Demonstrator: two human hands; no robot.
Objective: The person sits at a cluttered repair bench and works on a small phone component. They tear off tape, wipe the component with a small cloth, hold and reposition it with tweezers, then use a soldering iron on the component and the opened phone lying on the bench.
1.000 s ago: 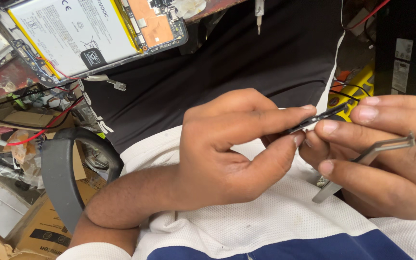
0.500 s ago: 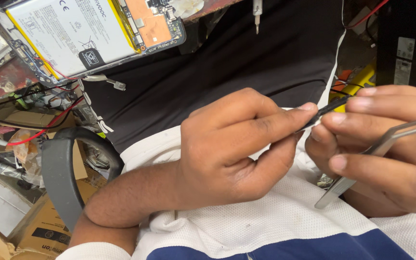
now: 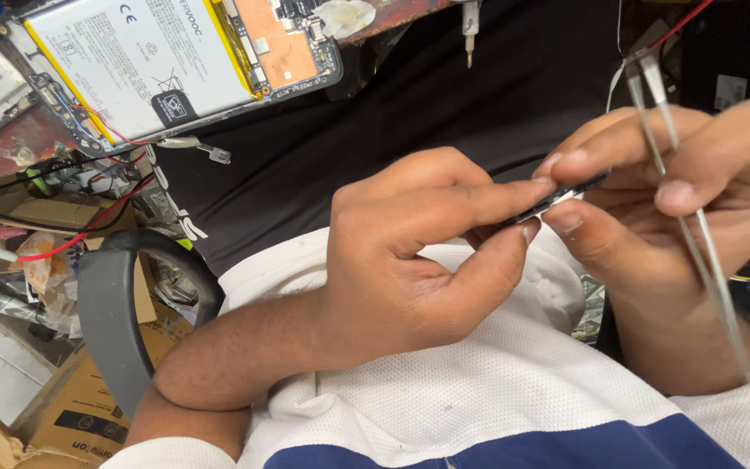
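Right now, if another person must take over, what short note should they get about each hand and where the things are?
Left hand: pinches one end of a small dark strip part between thumb and forefinger.
Right hand: pinches the other end of the same part, and also holds metal tweezers lying across its fingers, tips pointing up and away.
Both hands are above the lap, off the bench.
Opened phone, back off and battery showing, lies on the bench at upper left, with red and black wires below it.
Done: the phone is open and the part is in hand.
Left: cannot tell from this view where the part belongs.
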